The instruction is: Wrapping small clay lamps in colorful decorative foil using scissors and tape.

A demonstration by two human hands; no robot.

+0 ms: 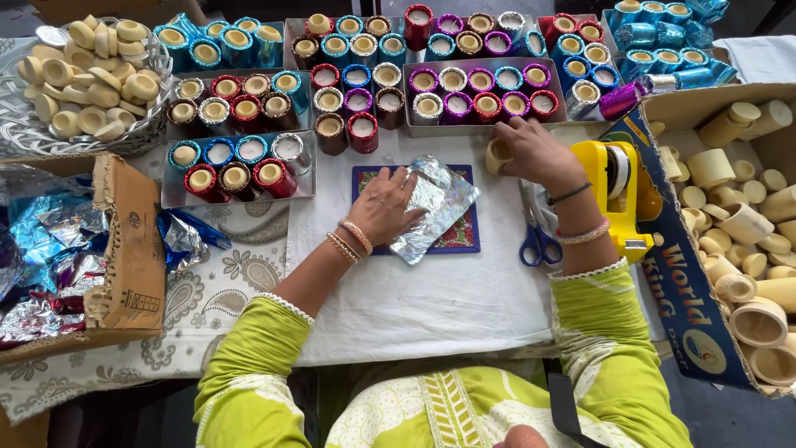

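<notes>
From my remote view over the tabletop (464, 307), wrapping work sits at mid-run. Far out to the left of the fingers, a wire basket (25, 133) is heaped with bare cream cups (91, 75), and a cardboard box (124, 241) below it holds crumpled foil scraps (41, 274) in blue, silver and red.

Beyond the fingertips, several trays (170, 195) carry rows of finished cups (236, 178) banded in red, blue, purple, brown and silver foil, most of them already filled pale at the top; I count these as the done share, and it looks large.

The left hand (383, 206) lies flat, fingers (394, 184) spread apart, pressing a silver foil sheet (435, 203) onto a dark blue mat (460, 241); the sheet lies under and just right of those fingers.

The right hand (535, 153) has its fingers curled closed around one bare cup (497, 155), held just left of the knuckles, touching or barely above the cloth; I judge it next in line for wrapping, not yet covered.

Blue-handled scissors (537, 241) lie just below that wrist, and a yellow tape dispenser (618, 195) stands just to its right.

Far right, a big open carton (688, 290) brims with unwrapped cups (746, 224), so plenty appears left to do.
</notes>
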